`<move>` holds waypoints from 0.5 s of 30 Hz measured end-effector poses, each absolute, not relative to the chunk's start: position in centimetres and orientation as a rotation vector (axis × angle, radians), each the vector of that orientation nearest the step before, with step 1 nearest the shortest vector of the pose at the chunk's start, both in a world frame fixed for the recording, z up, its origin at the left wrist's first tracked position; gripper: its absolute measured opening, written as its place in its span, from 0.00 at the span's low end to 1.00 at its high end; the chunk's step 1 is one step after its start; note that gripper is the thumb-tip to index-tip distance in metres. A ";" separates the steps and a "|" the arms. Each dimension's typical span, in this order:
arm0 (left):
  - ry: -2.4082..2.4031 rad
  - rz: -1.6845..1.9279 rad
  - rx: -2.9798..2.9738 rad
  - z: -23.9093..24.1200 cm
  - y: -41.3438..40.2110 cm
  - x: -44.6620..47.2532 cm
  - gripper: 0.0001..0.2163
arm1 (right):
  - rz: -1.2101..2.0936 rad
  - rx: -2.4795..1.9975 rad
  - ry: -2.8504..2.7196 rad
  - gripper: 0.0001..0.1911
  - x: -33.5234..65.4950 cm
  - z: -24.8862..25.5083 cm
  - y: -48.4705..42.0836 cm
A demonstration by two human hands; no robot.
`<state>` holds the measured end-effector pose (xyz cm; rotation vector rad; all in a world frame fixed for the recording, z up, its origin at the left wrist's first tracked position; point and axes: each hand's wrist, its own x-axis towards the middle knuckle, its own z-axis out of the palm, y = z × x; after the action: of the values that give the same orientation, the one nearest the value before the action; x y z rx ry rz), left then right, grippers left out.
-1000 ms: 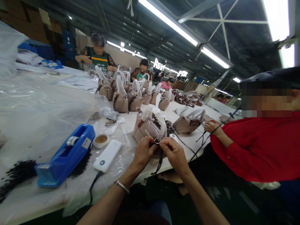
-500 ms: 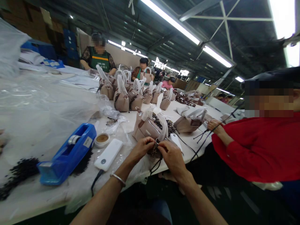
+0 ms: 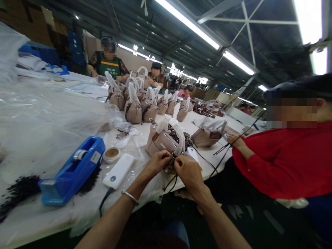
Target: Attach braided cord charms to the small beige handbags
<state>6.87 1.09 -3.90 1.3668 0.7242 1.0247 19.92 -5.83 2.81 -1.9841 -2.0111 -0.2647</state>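
A beige handbag (image 3: 162, 140) with white-wrapped handles lies on the white table (image 3: 52, 214) just beyond my hands. My left hand (image 3: 157, 162) and my right hand (image 3: 188, 173) meet at the bag's near end, fingers pinched on a dark beaded strap (image 3: 169, 165) and its small metal ring. The strap's black cords hang down over the table edge below my hands. A silver bangle sits on my left wrist.
A blue tape dispenser (image 3: 72, 169), a small round dish (image 3: 111, 154) and a white power bank (image 3: 118, 171) lie to the left on clear plastic. Several beige handbags (image 3: 133, 109) stand farther back. A person in red (image 3: 280, 159) works at the right; others sit beyond.
My hands have dropped slightly toward the table edge, still pinched together on the strap. The person in the far middle has lifted a bag.
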 end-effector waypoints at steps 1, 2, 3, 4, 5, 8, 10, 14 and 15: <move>0.731 1.038 1.382 -3.9 1.1 6.9 0.09 | -0.264 -1.998 -2.009 0.08 19.9 2.9 -5.8; 0.737 1.052 1.394 -3.9 1.0 7.0 0.09 | -0.265 -2.009 -2.008 0.08 19.9 2.9 -5.7; 0.742 1.067 1.401 -3.9 0.9 7.1 0.08 | -0.264 -2.014 -2.010 0.08 19.8 2.9 -5.6; 0.748 1.085 1.405 -3.9 0.9 7.1 0.08 | -0.261 -2.012 -2.020 0.08 19.7 2.9 -5.6; 0.756 1.103 1.408 -3.9 0.8 7.2 0.07 | -0.254 -2.005 -2.035 0.09 19.6 2.8 -5.6; 0.794 1.150 1.431 -3.9 0.5 7.2 0.04 | -0.225 -1.969 -2.074 0.11 19.3 2.5 -5.7; 0.810 1.161 1.441 -3.9 0.3 7.2 0.04 | -0.202 -1.929 -2.074 0.12 19.2 2.2 -5.7; 0.810 1.139 1.450 -3.8 0.1 7.2 0.09 | -0.153 -1.794 -2.002 0.07 19.5 2.1 -5.6; 0.835 1.142 1.492 -3.6 0.0 7.2 0.09 | -0.152 -1.768 -1.981 0.08 19.6 2.1 -5.5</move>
<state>7.17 0.02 -3.63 1.4922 0.8347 1.1424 19.61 -5.51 2.14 -1.7683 -1.9808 -0.1519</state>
